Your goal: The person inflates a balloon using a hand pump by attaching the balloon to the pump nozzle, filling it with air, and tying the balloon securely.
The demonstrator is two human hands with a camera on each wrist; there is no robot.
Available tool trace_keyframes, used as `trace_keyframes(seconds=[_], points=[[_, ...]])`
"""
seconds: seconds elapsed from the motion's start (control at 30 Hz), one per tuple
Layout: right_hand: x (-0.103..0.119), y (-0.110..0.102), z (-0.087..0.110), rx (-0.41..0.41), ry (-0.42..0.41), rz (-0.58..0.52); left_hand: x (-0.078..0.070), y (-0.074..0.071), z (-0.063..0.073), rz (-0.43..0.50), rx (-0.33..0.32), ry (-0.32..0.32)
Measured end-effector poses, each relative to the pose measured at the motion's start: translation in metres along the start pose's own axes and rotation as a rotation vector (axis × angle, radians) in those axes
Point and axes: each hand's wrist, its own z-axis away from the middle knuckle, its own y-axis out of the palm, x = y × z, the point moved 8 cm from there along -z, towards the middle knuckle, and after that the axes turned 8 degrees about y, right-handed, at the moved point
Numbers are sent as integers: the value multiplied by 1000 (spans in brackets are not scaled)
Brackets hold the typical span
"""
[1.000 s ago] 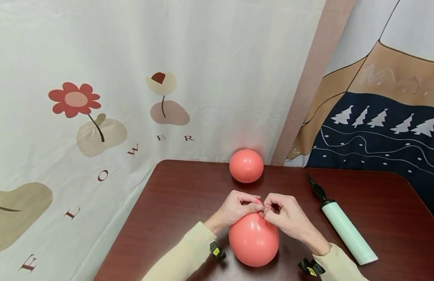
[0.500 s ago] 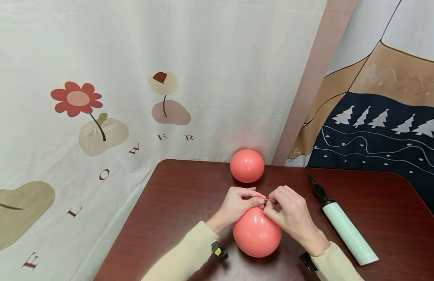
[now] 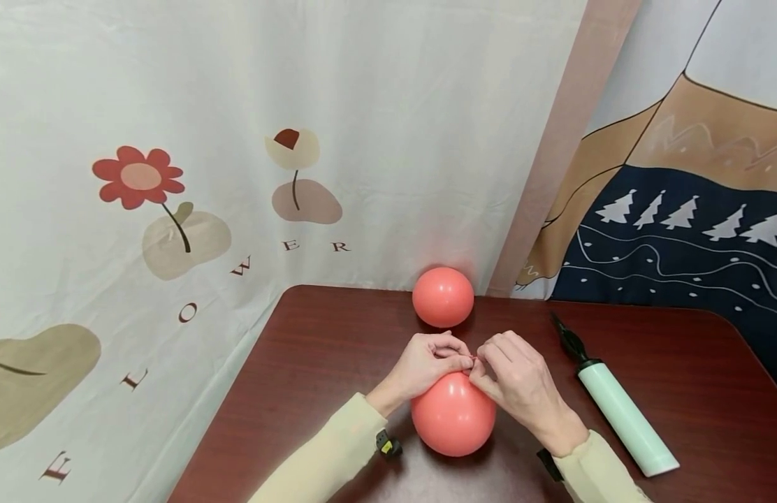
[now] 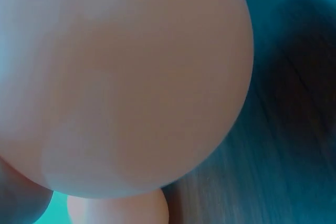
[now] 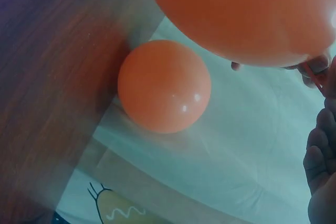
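A round, inflated coral-red balloon (image 3: 453, 419) sits under both hands at the near part of the table. My left hand (image 3: 420, 367) pinches its neck between thumb and forefinger at the top. From the other side, my right hand (image 3: 520, 384) pinches the end of the neck, fingers curled, fingertips close to the left thumb. In the right wrist view the neck (image 5: 315, 79) runs as a thin stretched strip from the balloon to the right fingers. The balloon fills most of the left wrist view, hiding nearly all of the left hand there.
A smaller coral-red balloon (image 3: 443, 297) rests at the back edge of the dark red table (image 3: 325, 335), against the pale curtain (image 3: 395, 140). On the right lies a mint-green hand pump (image 3: 627, 419) with a black nozzle (image 3: 571, 342).
The balloon and both hands have risen slightly in the head view. My right hand has turned, its knuckles now higher, still at the balloon's neck. The small balloon and pump stay put.
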Motion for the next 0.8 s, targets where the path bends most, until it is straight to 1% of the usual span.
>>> trace_keyframes(seconds=[0.1,0.17,0.23,0.3,0.43,0.53,0.6,0.7,0.8], points=[[-2,1,-1,24,16,-10,-3,-1,0,-70,43,41],[-3,2,-1,45,35,-26,-6,-1,0,-99,88,66],[-5,3,-1,68,53,-46,-8,-2,1,-115,140,76],[-5,5,-1,92,63,-59,-10,-2,2,-137,207,88],[-5,8,-1,120,75,-71,-11,0,4,-152,305,83],[-5,8,-2,119,79,-74,-12,2,4,-115,330,82],[-5,8,-3,124,81,-72,-13,3,5,-93,341,96],[-6,9,-2,126,89,-64,-14,4,4,-52,350,113],[-7,10,-2,143,107,-64,-14,5,4,4,355,114]])
